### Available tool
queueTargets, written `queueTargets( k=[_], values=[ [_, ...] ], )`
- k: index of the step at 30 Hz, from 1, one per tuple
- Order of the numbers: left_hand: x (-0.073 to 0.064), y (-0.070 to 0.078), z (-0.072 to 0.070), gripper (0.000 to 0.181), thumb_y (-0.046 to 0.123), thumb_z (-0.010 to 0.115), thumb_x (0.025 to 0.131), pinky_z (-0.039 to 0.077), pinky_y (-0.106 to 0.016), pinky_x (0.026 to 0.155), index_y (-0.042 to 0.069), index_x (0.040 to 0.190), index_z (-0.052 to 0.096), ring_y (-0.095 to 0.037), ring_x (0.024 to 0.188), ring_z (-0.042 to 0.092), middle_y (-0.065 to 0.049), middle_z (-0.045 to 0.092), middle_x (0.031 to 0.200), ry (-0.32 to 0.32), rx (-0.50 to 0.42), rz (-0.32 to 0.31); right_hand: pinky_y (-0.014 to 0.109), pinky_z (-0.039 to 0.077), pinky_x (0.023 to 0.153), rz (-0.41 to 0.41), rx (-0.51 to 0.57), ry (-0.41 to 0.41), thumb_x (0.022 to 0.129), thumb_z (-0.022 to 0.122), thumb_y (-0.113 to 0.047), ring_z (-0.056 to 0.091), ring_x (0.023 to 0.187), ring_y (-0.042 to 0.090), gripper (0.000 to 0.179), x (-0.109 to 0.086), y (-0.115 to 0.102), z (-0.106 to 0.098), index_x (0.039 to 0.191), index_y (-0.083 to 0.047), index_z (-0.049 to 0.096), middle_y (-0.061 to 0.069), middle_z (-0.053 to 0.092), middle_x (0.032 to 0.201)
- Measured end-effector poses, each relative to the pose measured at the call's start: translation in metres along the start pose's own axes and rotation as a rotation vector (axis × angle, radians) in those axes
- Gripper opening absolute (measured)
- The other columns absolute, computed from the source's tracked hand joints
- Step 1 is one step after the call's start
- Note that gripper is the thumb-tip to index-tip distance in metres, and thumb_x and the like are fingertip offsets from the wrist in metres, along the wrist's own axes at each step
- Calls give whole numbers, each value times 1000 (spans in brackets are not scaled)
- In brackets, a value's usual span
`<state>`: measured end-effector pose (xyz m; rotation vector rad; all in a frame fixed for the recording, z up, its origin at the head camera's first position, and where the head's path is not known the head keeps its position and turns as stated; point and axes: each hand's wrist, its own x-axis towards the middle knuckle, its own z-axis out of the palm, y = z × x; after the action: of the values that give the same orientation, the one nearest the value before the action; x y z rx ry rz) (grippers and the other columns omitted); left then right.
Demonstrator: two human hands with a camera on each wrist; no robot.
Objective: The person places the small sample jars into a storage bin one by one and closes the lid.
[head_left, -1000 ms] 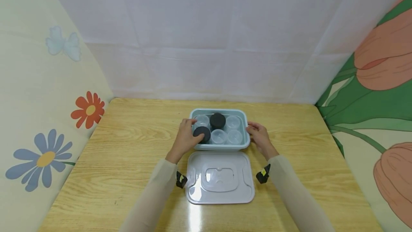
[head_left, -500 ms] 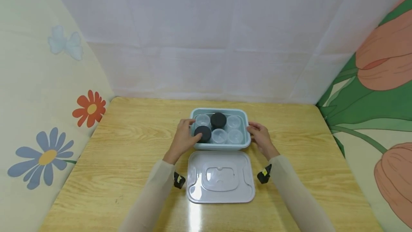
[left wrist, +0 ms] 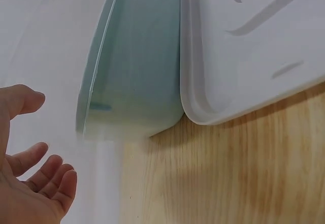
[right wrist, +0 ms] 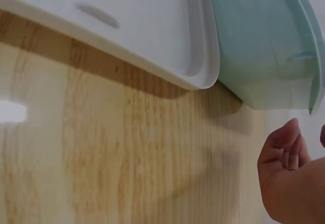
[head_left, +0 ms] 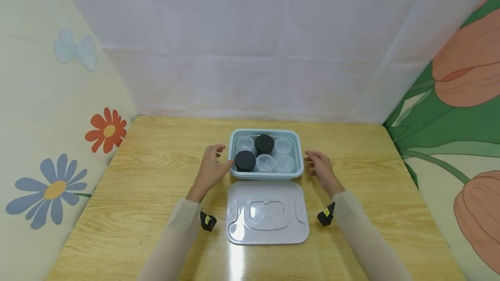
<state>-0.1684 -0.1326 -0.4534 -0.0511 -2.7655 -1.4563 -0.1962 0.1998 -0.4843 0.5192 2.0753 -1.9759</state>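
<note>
A light blue plastic box (head_left: pixel 300 151) stands on the table, holding several clear round containers (head_left: pixel 284 164) and two with black lids (head_left: pixel 245 161). Just off its left end is my left hand (head_left: pixel 211 169), fingers loosely bent and nothing in them; the left wrist view shows a gap between that hand and the box wall (left wrist: pixel 137 56). On the other side my right hand (head_left: pixel 321 169) hovers near the right end, relaxed and holding nothing. In front of the box lies a pale grey-white lid (head_left: pixel 267 237), close against it in both wrist views.
The wooden table (head_left: pixel 164 151) meets a white cloth backdrop (head_left: pixel 234 86) behind the box. Flower-printed panels (head_left: pixel 35 112) rise at the left and right sides. A small black device (head_left: pixel 208 221) is strapped at each wrist.
Both hands have let go of the box's ends and drawn outward, the left one leaving the black-lidded container by the near left corner. The box and the flat lid stay put.
</note>
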Motion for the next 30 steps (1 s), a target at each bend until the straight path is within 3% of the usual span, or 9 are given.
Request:
queueTargets(
  k=[9, 18, 23, 30],
  values=[
    [-12, -10, -5, 52, 11, 68, 83, 47, -46, 88, -7, 128, 47, -36, 106, 49, -24, 49, 120, 61, -63, 15, 21, 49, 61, -9, -63, -19, 98, 47, -11, 53, 76, 7, 38, -10, 6, 3, 132, 6, 47, -6, 57, 88],
    [-27, -18, -9, 50, 13, 63, 88, 46, -45, 88, -6, 130, 45, -34, 106, 49, -24, 48, 122, 30, -73, -34, 26, 52, 69, -14, -174, -36, 98, 48, -14, 55, 85, 13, 40, -17, 13, -1, 133, 5, 47, 4, 58, 101],
    [-33, -20, -10, 51, 14, 64, 87, 46, -43, 88, -5, 131, 44, -34, 106, 50, -23, 48, 122, 20, -81, -49, 27, 52, 69, -27, -180, -37, 98, 49, -14, 56, 84, 14, 39, -22, 13, -1, 132, 5, 48, 4, 59, 99],
    [-42, -14, -10, 51, 15, 64, 88, 46, -42, 87, -2, 131, 43, -34, 107, 50, -20, 49, 122, 31, -88, -62, 26, 52, 67, -50, -179, -40, 97, 51, -12, 58, 83, 16, 37, -32, 8, -2, 130, 6, 49, 14, 61, 107]
  ],
)
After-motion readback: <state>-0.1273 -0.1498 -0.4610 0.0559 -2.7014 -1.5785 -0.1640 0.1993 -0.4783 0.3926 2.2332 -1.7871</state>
